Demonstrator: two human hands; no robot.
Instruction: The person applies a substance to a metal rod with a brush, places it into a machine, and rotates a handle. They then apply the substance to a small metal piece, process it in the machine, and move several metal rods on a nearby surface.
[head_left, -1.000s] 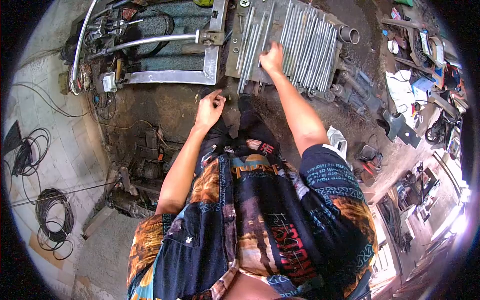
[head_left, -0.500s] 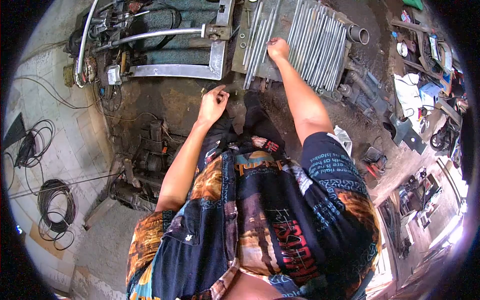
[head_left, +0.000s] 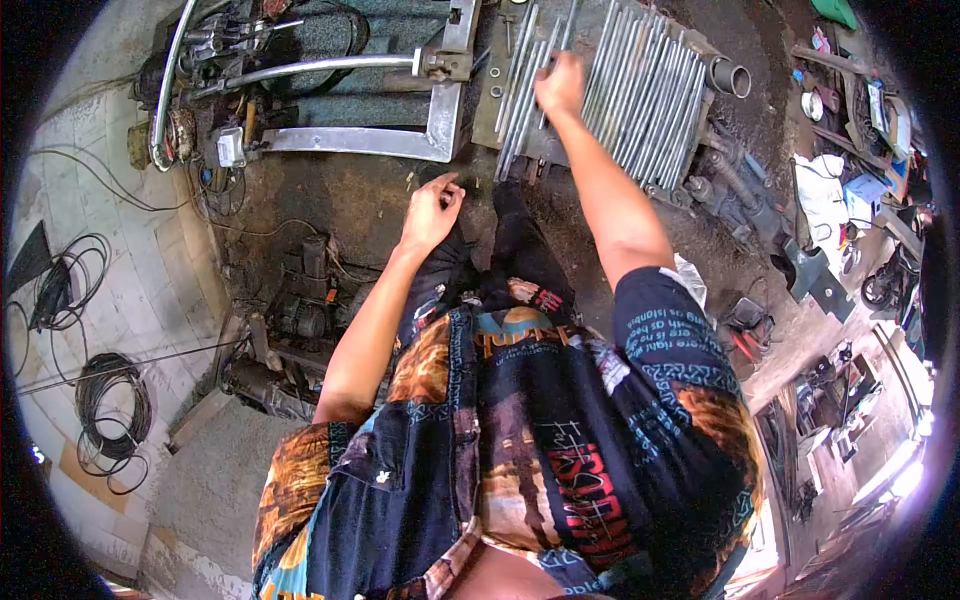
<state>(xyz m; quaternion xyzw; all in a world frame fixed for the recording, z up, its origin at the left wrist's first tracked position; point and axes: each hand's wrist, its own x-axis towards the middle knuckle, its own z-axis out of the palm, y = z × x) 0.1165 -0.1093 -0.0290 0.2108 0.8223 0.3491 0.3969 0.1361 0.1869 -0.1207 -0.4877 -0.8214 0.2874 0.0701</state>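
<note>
My right hand [head_left: 560, 88] is closed around a thin metal rod [head_left: 571, 22], whose ends show above and below the fist. This rod lies between two groups on the metal plate [head_left: 492, 120]. To its left are several loose rods [head_left: 517, 95], and to its right is a larger row of parallel rods [head_left: 640, 95]. My left hand [head_left: 432, 213] hovers over my legs, near the corner of a flat metal frame [head_left: 435, 140]. Its fingers are curled in, and whatever they might hold is hidden.
Two nuts [head_left: 495, 82] and a bolt [head_left: 509, 35] lie at the plate's left. A short pipe [head_left: 730, 77] stands at its right edge. Machinery [head_left: 305, 300] sits by my left leg, and coiled cable [head_left: 112, 405] lies farther left. Tools and scrap line the right.
My right hand has drawn the rod away from the left group, toward the larger row. My left hand stays curled in nearly the same place. The view has shifted slightly.
</note>
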